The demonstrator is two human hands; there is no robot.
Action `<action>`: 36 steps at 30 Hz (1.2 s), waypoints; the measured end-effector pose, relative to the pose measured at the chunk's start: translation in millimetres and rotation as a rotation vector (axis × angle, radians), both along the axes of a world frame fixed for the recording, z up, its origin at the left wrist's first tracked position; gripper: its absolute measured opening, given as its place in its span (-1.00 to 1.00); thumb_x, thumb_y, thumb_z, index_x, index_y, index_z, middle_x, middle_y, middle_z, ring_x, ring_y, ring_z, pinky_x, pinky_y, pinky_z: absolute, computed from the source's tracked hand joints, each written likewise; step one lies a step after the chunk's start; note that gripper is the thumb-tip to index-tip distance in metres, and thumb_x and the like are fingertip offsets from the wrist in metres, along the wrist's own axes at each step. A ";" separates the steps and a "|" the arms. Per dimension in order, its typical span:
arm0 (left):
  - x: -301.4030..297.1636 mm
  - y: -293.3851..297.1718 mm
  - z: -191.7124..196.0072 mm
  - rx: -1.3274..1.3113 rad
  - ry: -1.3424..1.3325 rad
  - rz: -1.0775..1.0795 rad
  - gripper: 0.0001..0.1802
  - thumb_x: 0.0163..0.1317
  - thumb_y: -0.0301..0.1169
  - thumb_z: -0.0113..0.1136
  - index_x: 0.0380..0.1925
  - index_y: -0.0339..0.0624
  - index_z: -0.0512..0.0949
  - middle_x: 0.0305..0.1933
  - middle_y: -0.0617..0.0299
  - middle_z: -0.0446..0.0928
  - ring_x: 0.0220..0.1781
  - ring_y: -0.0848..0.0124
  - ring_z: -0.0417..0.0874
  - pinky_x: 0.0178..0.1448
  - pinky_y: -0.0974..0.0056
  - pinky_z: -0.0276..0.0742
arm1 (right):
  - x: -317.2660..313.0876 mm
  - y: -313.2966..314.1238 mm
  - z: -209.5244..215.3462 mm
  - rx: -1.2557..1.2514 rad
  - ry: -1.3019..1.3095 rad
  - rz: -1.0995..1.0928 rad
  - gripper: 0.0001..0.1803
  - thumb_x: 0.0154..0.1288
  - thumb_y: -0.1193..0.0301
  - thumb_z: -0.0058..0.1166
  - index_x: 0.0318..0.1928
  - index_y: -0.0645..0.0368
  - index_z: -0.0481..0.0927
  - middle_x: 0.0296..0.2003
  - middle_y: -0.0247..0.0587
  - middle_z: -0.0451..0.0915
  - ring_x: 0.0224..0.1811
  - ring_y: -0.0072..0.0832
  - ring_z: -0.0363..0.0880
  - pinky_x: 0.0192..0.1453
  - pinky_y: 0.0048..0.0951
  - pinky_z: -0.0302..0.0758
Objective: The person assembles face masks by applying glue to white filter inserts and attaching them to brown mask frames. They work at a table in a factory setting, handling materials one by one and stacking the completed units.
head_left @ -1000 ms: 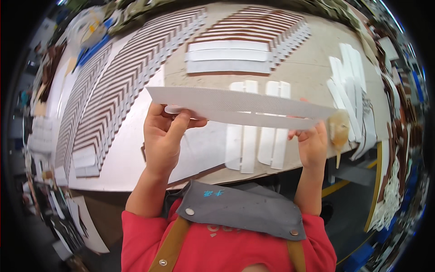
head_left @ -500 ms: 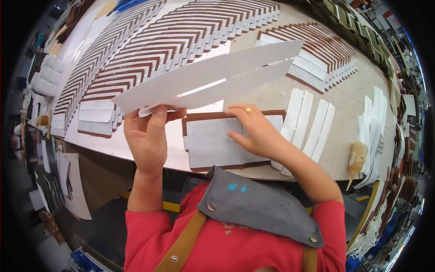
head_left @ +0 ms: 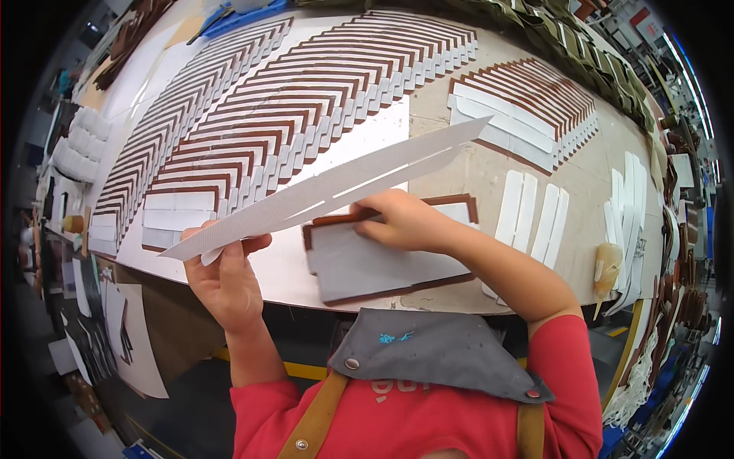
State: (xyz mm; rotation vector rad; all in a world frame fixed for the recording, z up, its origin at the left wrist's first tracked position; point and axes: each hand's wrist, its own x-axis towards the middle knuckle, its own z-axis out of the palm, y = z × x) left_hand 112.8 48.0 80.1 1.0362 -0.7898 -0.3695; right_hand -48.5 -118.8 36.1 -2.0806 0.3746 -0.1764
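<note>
My left hand (head_left: 227, 287) pinches one end of a long, pale slotted strip of sheet material (head_left: 321, 183) between thumb and fingers. The strip slants up to the right, raised over the table, and narrows to a point at its far end. Under it, near the table's front edge, lies a grey-lined panel with brown borders (head_left: 367, 264), tilted slightly. My right hand (head_left: 405, 220) reaches across the panel, thumb and fingers closed at its upper edge; the fingertips are partly hidden.
Overlapping rows of brown-edged white pieces (head_left: 306, 92) cover the far left of the table (head_left: 443, 164). A smaller stack (head_left: 527, 115) lies at right. White strips (head_left: 516, 210) and a yellowish bottle with a pointed tip (head_left: 608, 268) lie nearer on the right. Olive-green material (head_left: 589, 53) lines the far edge.
My left hand has lowered the pale strip and moved left. My right hand has shifted left along the panel's upper edge, its fingers now curled in. The panel has turned slightly.
</note>
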 end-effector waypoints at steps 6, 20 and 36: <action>-2.0 1.2 -8.1 0.056 0.081 -0.007 -0.80 0.21 -0.62 -0.03 -0.15 -0.32 0.32 -0.22 0.12 0.44 -0.26 0.33 0.61 -0.21 0.23 0.68 | -8.5 -0.7 16.8 0.070 0.120 -0.139 -0.64 0.14 0.45 0.10 -0.03 0.30 0.47 -0.08 0.03 0.52 -0.07 -0.16 0.51 0.07 -0.31 0.42; -14.7 -2.5 -54.6 0.357 0.272 -0.316 -0.72 0.22 -0.64 -0.05 -0.05 -0.41 0.32 -0.10 0.00 0.48 -0.10 0.31 0.59 -0.13 0.23 0.64 | -98.6 28.0 3.0 0.714 -0.374 -0.868 -0.51 0.19 0.65 0.00 0.10 0.21 0.17 -0.35 -0.28 0.40 -0.45 -0.62 0.42 -0.32 -0.59 0.42; -21.1 3.1 -72.7 0.860 -0.271 -0.051 -0.62 0.16 -0.59 0.12 -0.05 -0.25 0.24 -0.46 0.27 0.37 -0.52 0.60 0.40 -0.47 0.49 0.35 | -114.6 58.3 -23.1 0.297 0.008 -0.789 -0.55 0.16 0.64 0.07 0.10 0.17 0.45 -0.43 -0.38 0.35 -0.49 -0.72 0.28 -0.41 -0.70 0.28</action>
